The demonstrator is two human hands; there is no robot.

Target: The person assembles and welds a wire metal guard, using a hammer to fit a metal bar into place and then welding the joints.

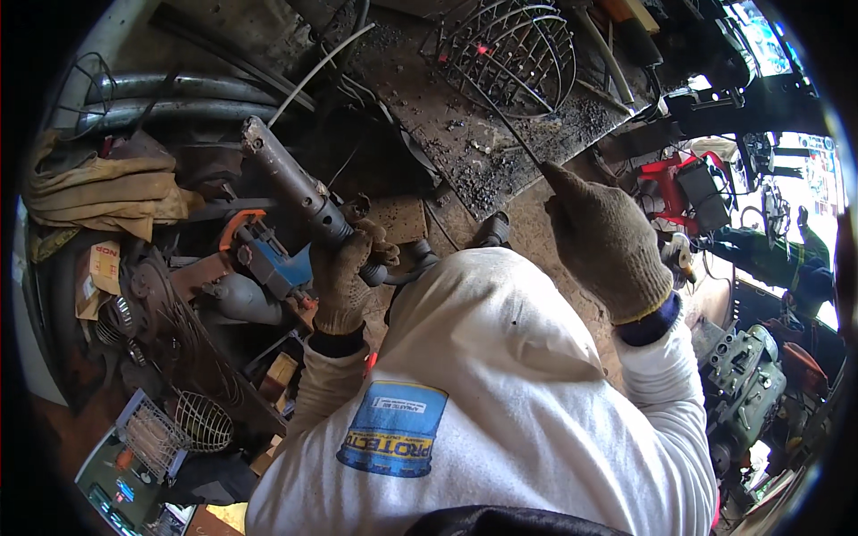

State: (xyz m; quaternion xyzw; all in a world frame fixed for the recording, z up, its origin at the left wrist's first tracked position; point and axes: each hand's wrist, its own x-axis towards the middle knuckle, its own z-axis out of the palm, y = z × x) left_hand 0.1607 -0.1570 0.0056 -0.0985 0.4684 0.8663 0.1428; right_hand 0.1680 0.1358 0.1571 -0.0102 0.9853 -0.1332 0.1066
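My left hand [344, 277], in a knitted work glove, is closed round the lower end of a thick metal pipe [290, 183]. The pipe has small holes in its side and a ribbed section by the glove, and it tilts up to the left. My right hand [608, 241], gloved too, is closed with its forefinger stretched along a thin dark metal rod [514, 132]. The rod reaches up and left to a round wire cage [527, 58] on a sooty metal table [527, 165]. Small red glowing spots [483, 50] show inside the cage. Black crumbs [465, 170] lie strewn over the tabletop.
Silvery pipes [188, 112] and a tan cloth [107, 192] lie at the far left. Blue and orange equipment [273, 255], wire baskets [201, 420] and loose metal parts crowd the left. A red stand [666, 192], another person [786, 259] and a green machine [746, 375] are on the right.
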